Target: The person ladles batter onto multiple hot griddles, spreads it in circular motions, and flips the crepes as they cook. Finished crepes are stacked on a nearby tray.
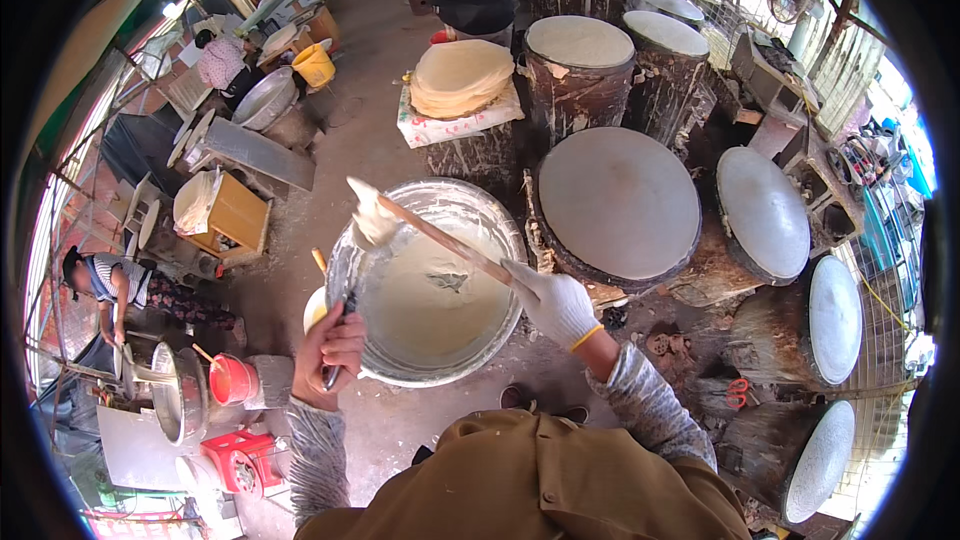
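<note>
Wooden stick, tipped with creamy paste, is gripped by the right hand, left hand clenching a dark handle.

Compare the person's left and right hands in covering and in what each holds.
The right hand wears a white glove with a yellow cuff band; the left hand is bare. The right hand grips a long wooden handle slanting over the metal basin, while the left hand holds a dark handle near the basin's left rim. Both emerge from mottled grey sleeves.
</note>
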`<state>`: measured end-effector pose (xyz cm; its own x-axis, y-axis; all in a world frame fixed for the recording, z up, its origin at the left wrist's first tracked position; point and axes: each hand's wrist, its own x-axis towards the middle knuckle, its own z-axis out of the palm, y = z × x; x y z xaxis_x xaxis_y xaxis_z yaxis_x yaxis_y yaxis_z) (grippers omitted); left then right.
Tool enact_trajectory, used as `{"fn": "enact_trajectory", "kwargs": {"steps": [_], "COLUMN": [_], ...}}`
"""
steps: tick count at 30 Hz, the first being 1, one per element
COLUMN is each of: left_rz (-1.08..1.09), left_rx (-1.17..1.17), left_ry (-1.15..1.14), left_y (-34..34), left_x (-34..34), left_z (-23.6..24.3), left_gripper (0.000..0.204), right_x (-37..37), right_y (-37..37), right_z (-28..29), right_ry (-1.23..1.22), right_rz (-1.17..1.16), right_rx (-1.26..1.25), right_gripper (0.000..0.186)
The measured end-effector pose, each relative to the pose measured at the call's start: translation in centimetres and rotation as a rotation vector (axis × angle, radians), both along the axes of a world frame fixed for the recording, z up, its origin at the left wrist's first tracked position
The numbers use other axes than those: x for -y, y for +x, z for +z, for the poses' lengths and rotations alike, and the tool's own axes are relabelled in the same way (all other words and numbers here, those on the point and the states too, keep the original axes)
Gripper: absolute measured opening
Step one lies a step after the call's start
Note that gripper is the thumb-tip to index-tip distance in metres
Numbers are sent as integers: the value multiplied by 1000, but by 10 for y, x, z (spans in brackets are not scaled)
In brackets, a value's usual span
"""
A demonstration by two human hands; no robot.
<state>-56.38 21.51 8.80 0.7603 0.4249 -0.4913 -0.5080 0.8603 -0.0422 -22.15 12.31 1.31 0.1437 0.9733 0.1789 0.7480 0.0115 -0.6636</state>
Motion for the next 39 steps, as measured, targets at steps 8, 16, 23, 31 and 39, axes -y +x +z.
{"fn": "enact_trajectory", "kwargs": {"steps": [8,16,23,31,39], "left_rz": [-56,-364,-535,-518,-194], "left_rx": [134,-38,-361,-786,-1594], "left_ry": [-167,215,751,1199,1831], "left_y": [36,121,272,419,470], "left_x": [-28,-46,-19,27,45], "left_z": [6,18,17,-72,-145], "left_gripper": [27,31,38,40,38], "right_x": [31,144,136,167,160], "right_y": [14,81,132,183,180], "right_z": [-43,-121,-51,-52,-102], "right_ry": [146,5,87,180,142], "right_rz": [-253,-595,-603,-737,-778], "right_rx": [183,-311,-1397,-1350,-925], "right_gripper": [34,36,49,48,48]}}
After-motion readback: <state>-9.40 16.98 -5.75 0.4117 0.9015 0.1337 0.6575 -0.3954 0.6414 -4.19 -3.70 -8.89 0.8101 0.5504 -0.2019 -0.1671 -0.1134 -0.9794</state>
